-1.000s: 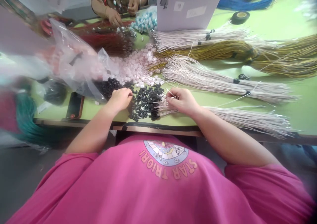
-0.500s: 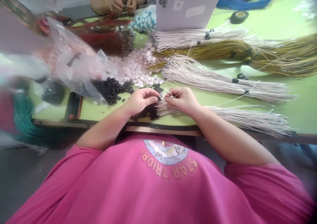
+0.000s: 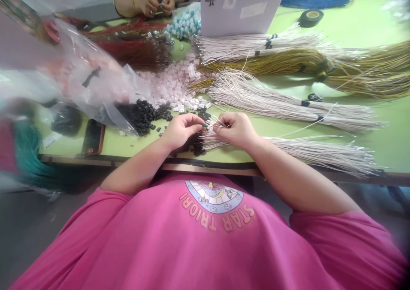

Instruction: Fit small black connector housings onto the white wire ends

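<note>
The bundle of white wires (image 3: 320, 154) lies along the near edge of the green tabletop (image 3: 346, 29), its splayed ends pointing to nine o'clock and its tail running to three. The right hand (image 3: 237, 129) is pinched closed near those ends, thumb against forefinger on at least one wire; how many cannot be told. Facing it from nine o'clock, the left hand (image 3: 181, 130) has its thumb and forefinger nearly together at the tips, on what looks like a single black connector housing (image 3: 204, 125)

From the wire ends, a heap of loose black housings (image 3: 196, 148) sits at eight o'clock, partly under the left hand, and pale pink housings (image 3: 173, 87) spread at eleven. A second white bundle (image 3: 282, 103) lies between two and three, a roll of black tape (image 3: 310, 18) farther off between one and two

A loose pinch might let the wire slide back or buckle against the housing; the crowded ends could snag a neighbouring strand, and a dragging left forearm could sweep housings over the near edge
</note>
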A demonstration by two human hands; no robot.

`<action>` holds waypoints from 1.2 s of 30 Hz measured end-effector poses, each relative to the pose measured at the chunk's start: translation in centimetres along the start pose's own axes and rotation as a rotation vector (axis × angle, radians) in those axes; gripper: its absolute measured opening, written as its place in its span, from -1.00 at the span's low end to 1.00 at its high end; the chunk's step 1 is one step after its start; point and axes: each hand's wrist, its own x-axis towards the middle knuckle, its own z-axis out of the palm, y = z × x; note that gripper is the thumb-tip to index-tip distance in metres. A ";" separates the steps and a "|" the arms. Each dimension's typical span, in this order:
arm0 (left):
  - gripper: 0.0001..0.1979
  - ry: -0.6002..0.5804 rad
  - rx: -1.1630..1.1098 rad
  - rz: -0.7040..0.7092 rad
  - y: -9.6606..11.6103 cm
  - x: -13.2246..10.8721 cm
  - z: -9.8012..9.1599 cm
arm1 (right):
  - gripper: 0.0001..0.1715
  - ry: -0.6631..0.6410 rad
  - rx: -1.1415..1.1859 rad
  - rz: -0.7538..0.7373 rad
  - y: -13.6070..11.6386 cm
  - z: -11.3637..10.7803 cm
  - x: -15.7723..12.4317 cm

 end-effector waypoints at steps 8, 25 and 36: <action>-0.80 0.043 0.227 0.084 0.4 -0.3 0.5 | -0.89 0.026 -0.013 -0.061 0.2 0.2 0.0; -0.84 -0.009 0.620 0.359 0.9 -0.9 -0.8 | -0.79 -0.045 0.063 -0.095 0.6 0.0 0.4; -0.69 0.200 1.462 -0.190 -2.5 -3.1 -9.9 | -0.75 -0.235 0.289 0.181 0.7 -1.1 0.6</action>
